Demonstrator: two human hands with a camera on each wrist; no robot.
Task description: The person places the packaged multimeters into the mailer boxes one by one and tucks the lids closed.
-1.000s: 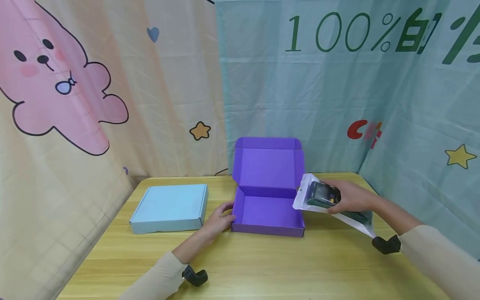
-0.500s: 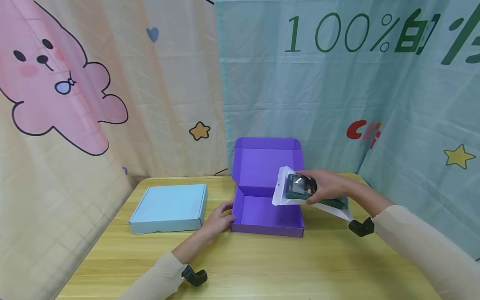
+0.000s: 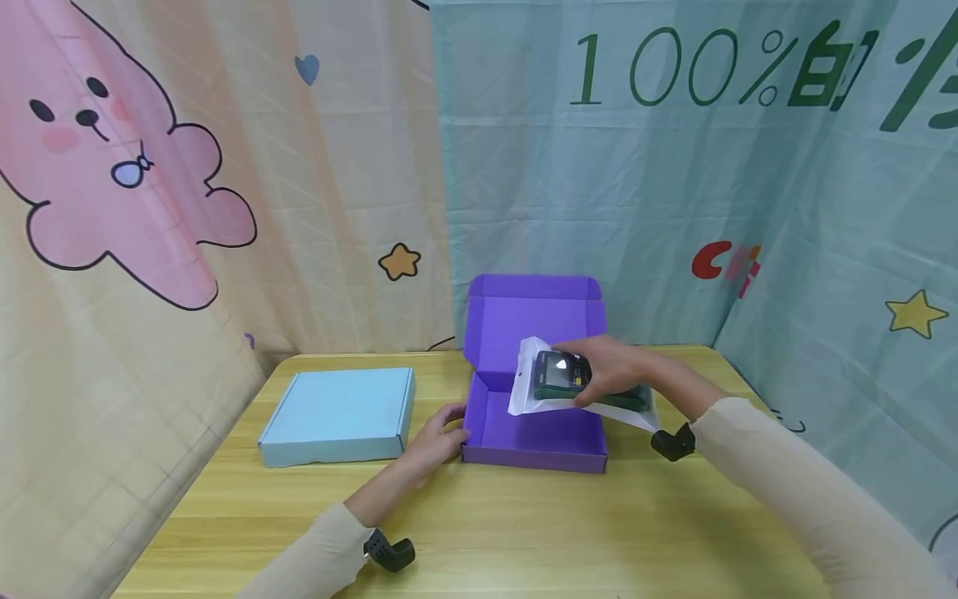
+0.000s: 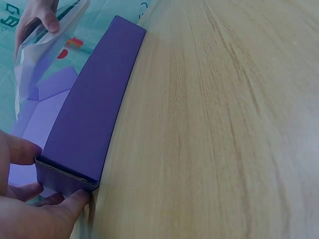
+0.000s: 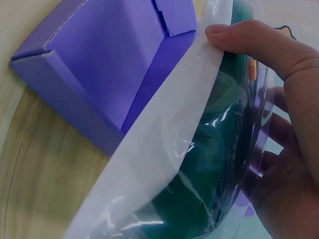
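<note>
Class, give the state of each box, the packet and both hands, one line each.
Purple box: open, lid raised.
Blue box: closed.
Packet: held tilted above the purple box; cannot tell if sealed.
Left hand: gripping the purple box near its front left corner.
Right hand: gripping the packet.

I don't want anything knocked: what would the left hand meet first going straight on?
Most likely the purple box, right at the fingertips: the left hand grips its near left corner.

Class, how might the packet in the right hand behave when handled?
The packet may be slippery, given its glossy reflections. Its wrinkled film probably flexes, yet the packet extends fairly straight past the right hand, suggesting firmer contents.
</note>
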